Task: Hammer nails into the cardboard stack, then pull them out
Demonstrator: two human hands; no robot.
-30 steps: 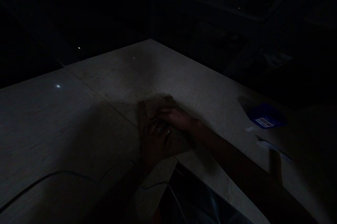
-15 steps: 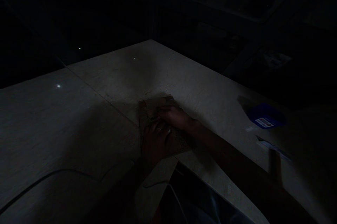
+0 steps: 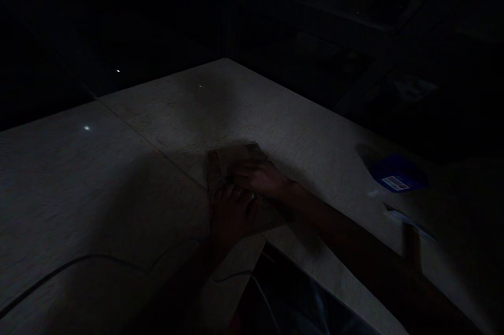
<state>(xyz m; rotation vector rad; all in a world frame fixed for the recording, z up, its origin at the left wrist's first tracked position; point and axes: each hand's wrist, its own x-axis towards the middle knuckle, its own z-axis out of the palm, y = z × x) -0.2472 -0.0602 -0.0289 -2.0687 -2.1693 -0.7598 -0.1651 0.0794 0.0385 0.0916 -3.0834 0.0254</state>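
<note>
In the dim light, a brown, coarse-woven piece that looks like burlap lies on the pale tabletop. My left hand, with a ring on one finger, rests on it with the fingers bent together. A small pale spot shows beside its thumb. My right hand lies just beyond, fingers bunched close to the left fingertips and touching the piece. What the fingers pinch, if anything, is lost in the dark.
To the right stands a blue tub with a white label. Nearer lies a thin, blade-like item with a dark strip. A dark cable runs across the left front. The table's far corner points away from me.
My right hand has shifted slightly left across the woven piece, and its fingers have moved a little. My left hand stays almost where it was.
</note>
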